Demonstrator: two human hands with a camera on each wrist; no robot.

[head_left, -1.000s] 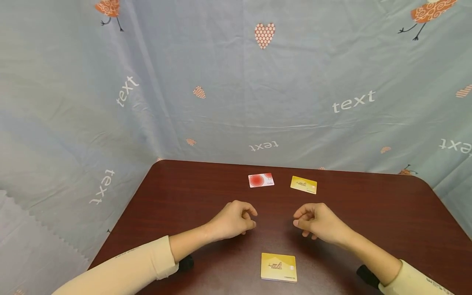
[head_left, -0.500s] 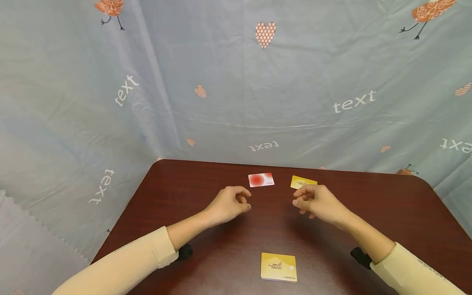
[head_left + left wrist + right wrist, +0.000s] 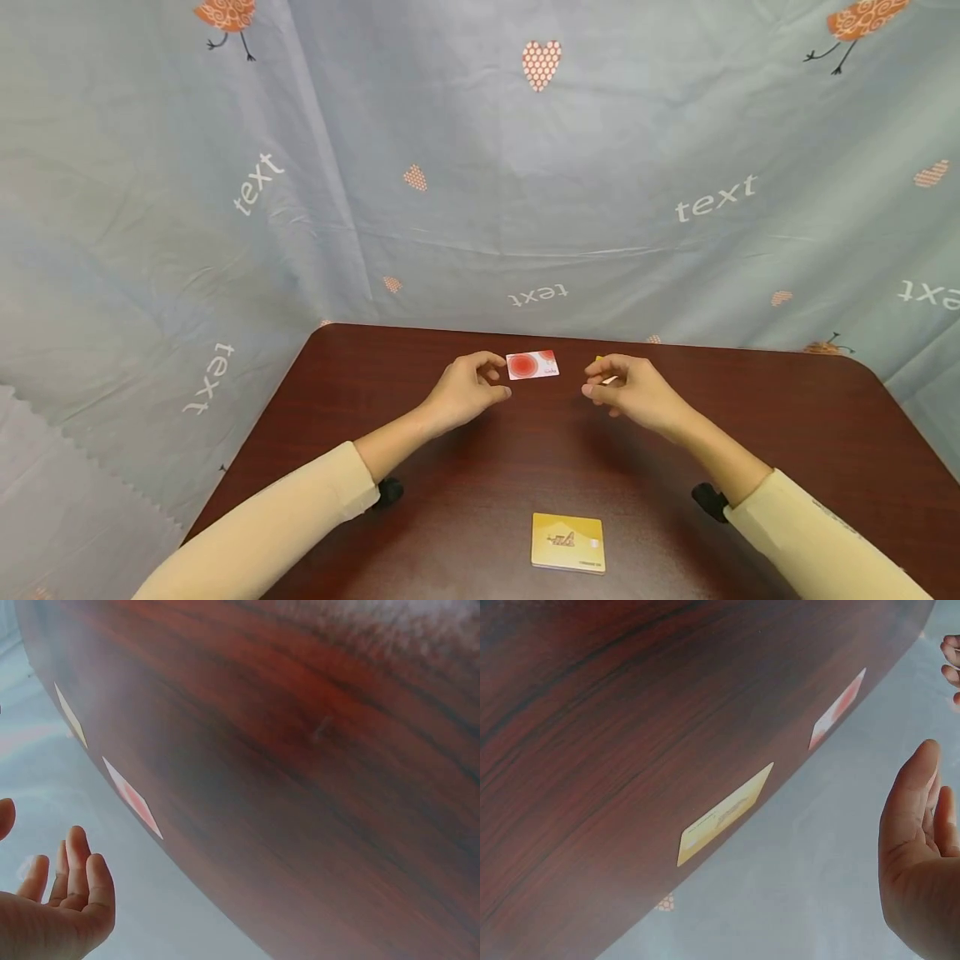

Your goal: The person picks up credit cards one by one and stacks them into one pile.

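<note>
My left hand [image 3: 467, 392] hovers over the table beside a white card with a red circle [image 3: 532, 365], fingers loosely bent and holding nothing. That card lies flat near the table's far edge. My right hand [image 3: 633, 390] is above the table in front of a yellow card [image 3: 726, 814], which it mostly hides in the head view. The right wrist view shows this hand apart from the yellow card, its fingers loosely bent with nothing between them. Nearer to me, a small stack of cards [image 3: 567, 542] with a yellow one on top lies on the table.
The dark red-brown table [image 3: 450, 517] has rounded far corners. A grey-blue patterned curtain [image 3: 465, 233] hangs behind it and along its sides. Black bands [image 3: 708, 502] show at both wrists under the sleeves.
Both hands have moved forward, away from me, toward the two far cards. The right hand now covers most of the yellow card in the head view. The cards lie where they were.
</note>
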